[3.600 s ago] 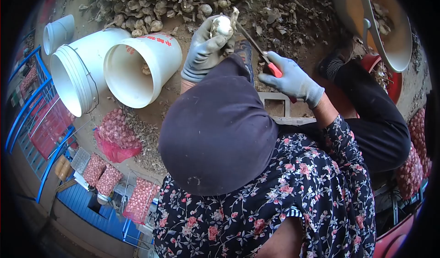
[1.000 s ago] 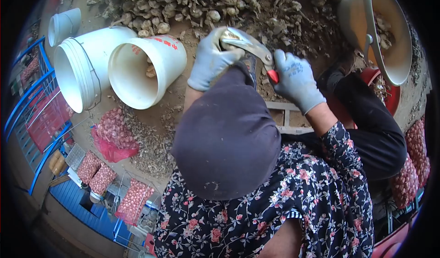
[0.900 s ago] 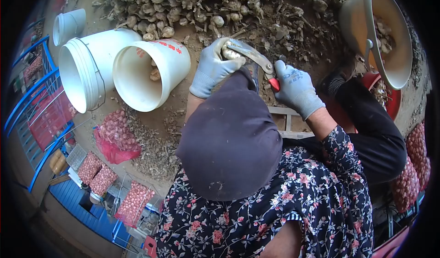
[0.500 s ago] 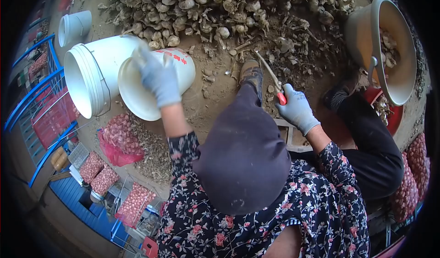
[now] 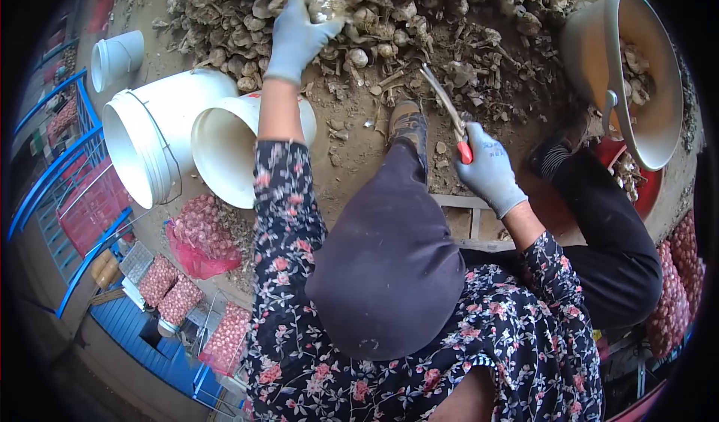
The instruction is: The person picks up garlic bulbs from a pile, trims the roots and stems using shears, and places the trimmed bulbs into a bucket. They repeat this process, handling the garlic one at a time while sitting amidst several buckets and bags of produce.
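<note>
At the front edge of the heap of garlic bulbs, my left hand, in a pale grey glove, has its fingers round a garlic bulb. My right hand, gloved the same way, is closed round the red handles of a pair of long metal shears, whose blades point up and left over the dirt. Below my left forearm lies a white bucket on its side, its mouth toward the lower left.
A second white bucket lies tipped at left, a smaller one beyond it. On the right, a large tilted tub holds garlic pieces, above a red basin. Filled net bags lie at lower left and lower right.
My left hand has moved up and right from the white bucket's mouth to the garlic heap and taken hold of a bulb. My right hand has shifted slightly with the shears.
</note>
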`<act>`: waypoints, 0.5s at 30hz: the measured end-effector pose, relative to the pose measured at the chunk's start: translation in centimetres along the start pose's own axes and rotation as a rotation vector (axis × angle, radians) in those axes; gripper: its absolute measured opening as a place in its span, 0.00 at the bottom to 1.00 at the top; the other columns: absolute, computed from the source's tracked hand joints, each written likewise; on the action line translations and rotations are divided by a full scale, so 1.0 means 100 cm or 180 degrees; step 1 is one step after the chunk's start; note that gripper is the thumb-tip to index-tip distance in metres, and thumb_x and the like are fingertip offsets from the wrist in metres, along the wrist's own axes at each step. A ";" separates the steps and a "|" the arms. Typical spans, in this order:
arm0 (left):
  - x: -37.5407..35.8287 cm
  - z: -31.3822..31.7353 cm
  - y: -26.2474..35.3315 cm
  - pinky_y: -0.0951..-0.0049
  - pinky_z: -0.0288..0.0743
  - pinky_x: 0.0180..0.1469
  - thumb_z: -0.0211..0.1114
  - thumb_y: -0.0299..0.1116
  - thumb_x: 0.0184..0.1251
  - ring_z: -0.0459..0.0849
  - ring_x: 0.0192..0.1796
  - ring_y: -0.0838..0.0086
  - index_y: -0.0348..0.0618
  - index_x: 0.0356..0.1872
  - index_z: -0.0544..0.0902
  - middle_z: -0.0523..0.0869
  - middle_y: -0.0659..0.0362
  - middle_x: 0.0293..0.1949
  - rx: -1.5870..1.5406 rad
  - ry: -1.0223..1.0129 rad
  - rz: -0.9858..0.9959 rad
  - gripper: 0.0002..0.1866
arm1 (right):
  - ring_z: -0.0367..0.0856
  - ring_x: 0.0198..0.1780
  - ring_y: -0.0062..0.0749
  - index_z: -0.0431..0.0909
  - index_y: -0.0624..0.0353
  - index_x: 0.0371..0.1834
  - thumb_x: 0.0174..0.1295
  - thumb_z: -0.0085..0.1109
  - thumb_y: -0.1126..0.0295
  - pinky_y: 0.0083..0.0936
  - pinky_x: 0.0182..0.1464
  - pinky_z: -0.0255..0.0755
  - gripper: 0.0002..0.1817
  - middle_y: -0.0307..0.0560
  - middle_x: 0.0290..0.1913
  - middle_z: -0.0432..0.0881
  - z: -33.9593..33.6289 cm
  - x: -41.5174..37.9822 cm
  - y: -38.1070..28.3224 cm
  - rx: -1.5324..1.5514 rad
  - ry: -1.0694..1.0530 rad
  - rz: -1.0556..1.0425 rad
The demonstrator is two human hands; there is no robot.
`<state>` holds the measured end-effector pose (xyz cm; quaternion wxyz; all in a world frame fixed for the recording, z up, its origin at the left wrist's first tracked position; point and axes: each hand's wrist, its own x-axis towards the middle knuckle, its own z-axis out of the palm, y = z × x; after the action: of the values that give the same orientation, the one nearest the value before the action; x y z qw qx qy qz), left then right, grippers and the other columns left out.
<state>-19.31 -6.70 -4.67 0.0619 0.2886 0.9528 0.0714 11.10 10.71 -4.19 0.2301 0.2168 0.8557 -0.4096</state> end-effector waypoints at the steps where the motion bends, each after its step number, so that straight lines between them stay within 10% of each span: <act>1: -0.019 -0.013 0.012 0.68 0.77 0.43 0.72 0.35 0.49 0.83 0.44 0.64 0.36 0.55 0.73 0.83 0.52 0.44 -0.1620 -0.0200 -0.0354 0.31 | 0.79 0.44 0.54 0.66 0.61 0.50 0.56 0.57 0.65 0.43 0.46 0.73 0.20 0.59 0.38 0.79 0.001 0.001 -0.001 -0.0063 0.0144 -0.0101; 5: -0.069 -0.024 0.031 0.86 0.73 0.33 0.72 0.28 0.52 0.80 0.32 0.82 0.26 0.58 0.71 0.83 0.59 0.37 -0.4584 -0.0355 -0.0797 0.31 | 0.78 0.45 0.52 0.66 0.59 0.50 0.54 0.59 0.66 0.41 0.45 0.73 0.22 0.57 0.40 0.78 -0.014 0.000 -0.027 -0.0345 0.0642 -0.0473; 15: -0.109 -0.020 0.080 0.78 0.77 0.49 0.74 0.27 0.42 0.82 0.45 0.77 0.29 0.57 0.72 0.82 0.57 0.44 -0.2993 -0.0032 -0.0031 0.35 | 0.79 0.45 0.46 0.66 0.58 0.52 0.56 0.58 0.47 0.41 0.48 0.70 0.30 0.54 0.41 0.77 -0.031 -0.015 -0.058 -0.1497 0.0602 -0.0393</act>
<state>-6.30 -6.41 -0.46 0.1909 0.2250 0.8181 0.4936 8.43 9.58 1.89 0.1677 0.1421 0.9567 -0.1906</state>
